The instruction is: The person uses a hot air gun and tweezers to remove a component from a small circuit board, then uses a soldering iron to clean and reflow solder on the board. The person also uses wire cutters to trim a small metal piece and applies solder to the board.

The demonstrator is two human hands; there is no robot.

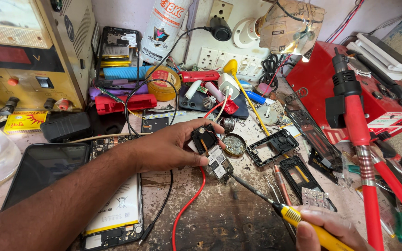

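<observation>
Soldering is under way: the left hand (170, 148) has its grip closed on a small circuit board (215, 158), pinned to the worktop (229, 218) at centre. From five o'clock, the right hand (322, 232) grips a yellow-handled soldering iron (275, 207), tip seemingly touching the board's lower edge. Next calls for steadiness.

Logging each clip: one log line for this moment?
left hand: holds small circuit board | right hand: grips yellow-handled soldering iron, tip at board | cluttered workbench

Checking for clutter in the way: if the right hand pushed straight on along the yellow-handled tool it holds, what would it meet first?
Probably the small circuit board pinched in the left hand; the soldering iron in the right hand already points its tip there.
</observation>
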